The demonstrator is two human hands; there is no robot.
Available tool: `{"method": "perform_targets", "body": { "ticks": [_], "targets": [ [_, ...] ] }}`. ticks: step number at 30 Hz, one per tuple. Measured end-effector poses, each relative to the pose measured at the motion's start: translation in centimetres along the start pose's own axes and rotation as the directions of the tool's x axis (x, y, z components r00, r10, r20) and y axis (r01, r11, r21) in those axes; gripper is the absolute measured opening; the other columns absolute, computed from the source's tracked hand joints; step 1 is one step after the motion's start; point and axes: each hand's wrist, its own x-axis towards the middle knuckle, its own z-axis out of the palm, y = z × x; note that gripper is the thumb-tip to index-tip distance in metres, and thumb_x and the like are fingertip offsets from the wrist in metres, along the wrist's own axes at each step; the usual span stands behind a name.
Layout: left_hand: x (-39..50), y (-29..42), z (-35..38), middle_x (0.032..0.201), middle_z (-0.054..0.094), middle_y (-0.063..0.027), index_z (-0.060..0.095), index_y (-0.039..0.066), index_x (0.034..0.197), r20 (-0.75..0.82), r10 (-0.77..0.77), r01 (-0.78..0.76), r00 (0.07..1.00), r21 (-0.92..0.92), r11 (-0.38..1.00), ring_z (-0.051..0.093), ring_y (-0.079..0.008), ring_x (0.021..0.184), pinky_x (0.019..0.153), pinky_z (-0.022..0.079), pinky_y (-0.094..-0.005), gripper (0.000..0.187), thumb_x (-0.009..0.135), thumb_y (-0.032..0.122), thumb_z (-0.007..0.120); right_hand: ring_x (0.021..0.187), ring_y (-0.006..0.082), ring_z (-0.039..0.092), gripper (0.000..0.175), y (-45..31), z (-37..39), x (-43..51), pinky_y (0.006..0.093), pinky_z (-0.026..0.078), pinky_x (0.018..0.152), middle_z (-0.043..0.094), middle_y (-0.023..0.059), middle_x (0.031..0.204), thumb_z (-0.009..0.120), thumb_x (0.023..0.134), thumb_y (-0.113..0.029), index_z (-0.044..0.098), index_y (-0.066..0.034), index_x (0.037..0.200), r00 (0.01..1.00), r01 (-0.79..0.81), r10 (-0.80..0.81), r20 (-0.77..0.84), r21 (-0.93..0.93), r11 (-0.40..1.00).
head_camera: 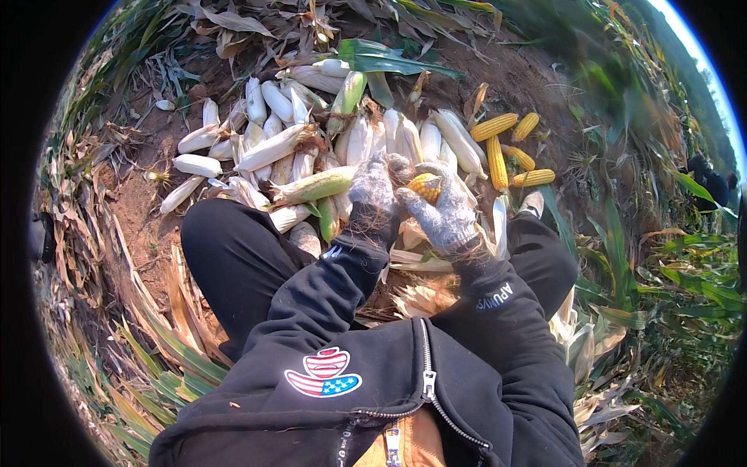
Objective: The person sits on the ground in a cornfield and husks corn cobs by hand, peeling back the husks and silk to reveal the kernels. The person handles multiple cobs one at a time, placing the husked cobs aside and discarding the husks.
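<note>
My right hand (444, 205), in a grey knit glove, is closed around an ear of corn (426, 187). Yellow kernels show between its thumb and fingers. Pale husk hangs from under that hand. My left hand (372, 182), gloved alike, is close beside the ear with its fingers bent. Whether it grips husk or silk there cannot be made out. Just left of it lies a greenish unhusked ear (318, 184). A heap of pale unhusked ears (280, 149) spreads beyond both hands. Several bare yellow cobs (498, 160) lie on the soil to the right.
My bent legs (236, 251) in dark trousers frame the near ground. Loose husks (423, 300) lie between them. Dry stalks and leaves (169, 344) surround the spot. A broad green leaf (391, 58) lies behind the heap. At far right is a dark figure (709, 178), perhaps a person.
</note>
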Motion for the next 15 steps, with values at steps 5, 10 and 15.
{"method": "perform_targets", "body": {
  "ticks": [5,10,15],
  "targets": [
    [4.0,-5.2,-1.4,0.084,0.059,-0.0065,0.062,0.004,0.102,0.280,-0.533,0.477,0.799,-0.834,0.278,0.056,-0.0187,0.071,0.062,0.044,-0.0281,0.021,0.095,0.022,0.054,0.093,0.0137,0.062,0.035,1.3,-3.5,0.9,0.0279,0.051,0.082,0.064,0.0082,0.102,0.066,0.095,-0.027,0.060,-0.0004,0.117,0.987,-0.026,0.021,-0.159,-0.033,0.999],
    [6.5,-7.6,-4.8,0.081,0.061,-0.0021,0.062,0.006,0.100,0.156,-0.742,0.365,0.653,-0.922,0.128,0.053,-0.0115,0.058,0.049,0.041,-0.0239,0.022,0.102,0.025,0.051,0.077,0.0189,0.068,0.030,1.5,-9.0,2.2,0.0284,0.057,0.052,0.066,0.0122,0.101,0.064,0.096,-0.026,0.060,-0.0017,0.114,0.844,0.012,0.337,-0.417,0.642,0.766],
    [7.0,-3.0,-7.3,0.109,0.062,-0.0101,0.057,0.000,0.118,-0.187,-0.596,0.257,0.781,-0.774,0.579,0.059,-0.0195,0.102,0.093,0.049,-0.0318,0.023,0.096,0.006,0.057,0.080,0.0197,0.067,0.032,1.5,-9.0,1.3,0.0297,0.059,0.057,0.064,0.0132,0.105,0.066,0.092,-0.016,0.058,-0.0006,0.120,0.854,0.070,0.225,-0.470,0.532,0.844]
  ]
}}
